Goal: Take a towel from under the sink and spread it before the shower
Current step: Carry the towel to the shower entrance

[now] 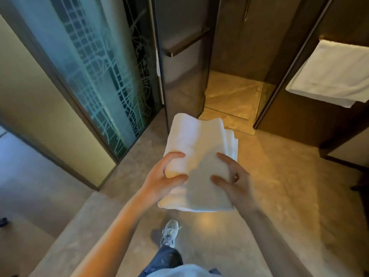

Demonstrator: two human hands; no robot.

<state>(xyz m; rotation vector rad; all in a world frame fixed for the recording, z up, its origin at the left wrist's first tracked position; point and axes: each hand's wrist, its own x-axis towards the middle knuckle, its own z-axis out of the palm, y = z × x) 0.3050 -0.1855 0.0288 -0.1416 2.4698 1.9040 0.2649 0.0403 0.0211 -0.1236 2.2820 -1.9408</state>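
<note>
I get warm yellow light on the shower floor [233, 96], a soft glare spot on the stone floor [205, 219], and a cool blue-green glow from the patterned glass panel [95, 76]. The right hand [237, 182] is shadowed and motion-blurred; straight lines bow at the edges.

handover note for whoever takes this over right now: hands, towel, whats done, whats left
Left hand: grips the folded white towel at its left edge.
Right hand: holds its right edge.
Towel: folded, in the air over the floor, near the open shower.
Done: towel fetched.
Left: unfold it and spread it flat on the floor before the shower.
</note>
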